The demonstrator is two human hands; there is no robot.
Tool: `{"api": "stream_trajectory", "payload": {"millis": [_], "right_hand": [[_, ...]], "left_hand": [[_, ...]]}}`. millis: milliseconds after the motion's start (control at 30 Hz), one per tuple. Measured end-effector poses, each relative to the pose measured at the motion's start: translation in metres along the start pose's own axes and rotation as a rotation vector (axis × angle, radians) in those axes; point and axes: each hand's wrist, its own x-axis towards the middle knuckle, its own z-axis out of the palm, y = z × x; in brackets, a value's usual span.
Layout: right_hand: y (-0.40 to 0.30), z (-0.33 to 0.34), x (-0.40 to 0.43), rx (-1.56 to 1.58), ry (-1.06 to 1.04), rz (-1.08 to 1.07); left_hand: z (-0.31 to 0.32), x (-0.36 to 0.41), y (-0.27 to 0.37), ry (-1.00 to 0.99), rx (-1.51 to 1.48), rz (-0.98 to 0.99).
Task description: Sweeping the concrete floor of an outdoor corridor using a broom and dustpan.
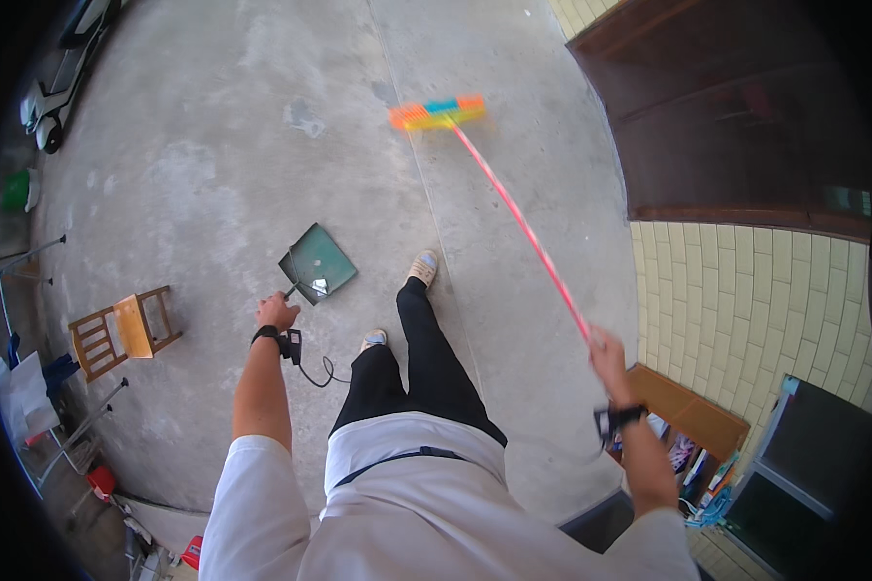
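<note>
My left hand (278,311) grips the handle of a green dustpan (324,256), which is just ahead of it, left of my feet. A small pale item (320,286) lies in the pan near its handle side. At the right, my right hand (606,352) is closed around the red and white pole of a broom (519,216). The pole slants up and left to an orange, blue and yellow broom head (438,113), blurred, over the concrete floor ahead of me.
A wooden chair (135,324) and a metal rack (1,298) stand at the left. A scooter (62,98) is at the upper left. A wooden shelf unit (690,407) stands by the tiled wall (741,290) at the right, below a dark doorway (727,116).
</note>
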Motion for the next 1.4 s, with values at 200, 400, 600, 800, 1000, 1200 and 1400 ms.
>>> {"api": "stream_trajectory", "payload": {"millis": [200, 400, 600, 800, 1000, 1200, 1400], "right_hand": [[-0.105, -0.015, 0.242, -0.228, 0.102, -0.400], [-0.125, -0.034, 0.302, -0.265, -0.188, 0.096], [0.031, -0.109, 0.152, -0.318, -0.234, 0.143], [0.048, -0.209, -0.023, -0.190, -0.068, 0.272], [-0.017, -0.173, -0.031, -0.181, -0.123, 0.332], [-0.176, -0.080, 0.101, -0.172, -0.107, 0.223], [-0.205, -0.098, 0.178, -0.435, -0.075, 0.176]], "left_hand": [[-0.010, 0.005, 0.022, -0.029, 0.115, -0.054], [-0.023, 0.011, 0.014, -0.195, 0.114, -0.198], [-0.048, 0.003, 0.026, -0.075, 0.026, -0.242], [-0.109, 0.028, 0.115, 0.287, -0.288, 0.280], [-0.201, 0.055, 0.268, -0.023, -0.559, 0.622], [-0.237, 0.073, 0.383, -0.368, -0.386, 0.792], [-0.217, 0.101, 0.401, -0.445, -0.345, 0.844]]}}
